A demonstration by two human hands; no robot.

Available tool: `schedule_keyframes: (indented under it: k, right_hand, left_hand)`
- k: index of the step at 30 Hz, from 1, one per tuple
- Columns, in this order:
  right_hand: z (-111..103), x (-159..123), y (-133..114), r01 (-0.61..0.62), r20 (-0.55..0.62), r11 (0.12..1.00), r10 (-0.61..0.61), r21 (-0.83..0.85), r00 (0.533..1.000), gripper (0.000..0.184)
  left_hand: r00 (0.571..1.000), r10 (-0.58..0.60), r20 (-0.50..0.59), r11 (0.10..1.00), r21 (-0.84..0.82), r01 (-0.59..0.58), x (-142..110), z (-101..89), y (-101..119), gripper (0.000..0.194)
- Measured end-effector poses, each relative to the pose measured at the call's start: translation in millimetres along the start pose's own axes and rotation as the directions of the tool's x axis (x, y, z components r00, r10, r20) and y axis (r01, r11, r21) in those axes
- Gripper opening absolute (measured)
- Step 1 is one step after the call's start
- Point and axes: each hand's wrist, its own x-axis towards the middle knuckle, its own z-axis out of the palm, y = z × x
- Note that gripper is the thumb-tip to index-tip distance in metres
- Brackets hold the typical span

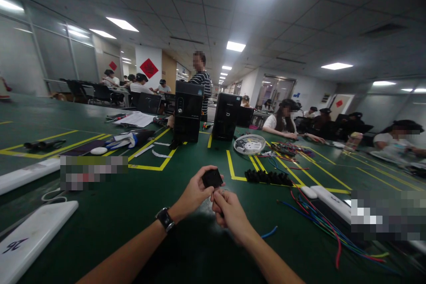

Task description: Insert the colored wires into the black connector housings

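Hands meet mid-frame over the green table (133, 213): left hand (195, 193) pinches a small black block (212, 178), right hand (229, 211) curled under it, probably fitting something; next needs careful alignment.

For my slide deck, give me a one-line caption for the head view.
Left hand and right hand hold a small black part above a green table.
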Motion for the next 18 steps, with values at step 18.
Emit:
schedule_keyframes:
  k: [18]
  right_hand:
    - [-0.5, 3.8, 5.0, 0.106, -0.095, 0.968, -0.130, -0.226, 0.987, 0.031]
  left_hand:
    - [0.996, -0.052, -0.070, 0.998, -0.036, 0.049, 0.6, 0.1, -5.5, 0.057]
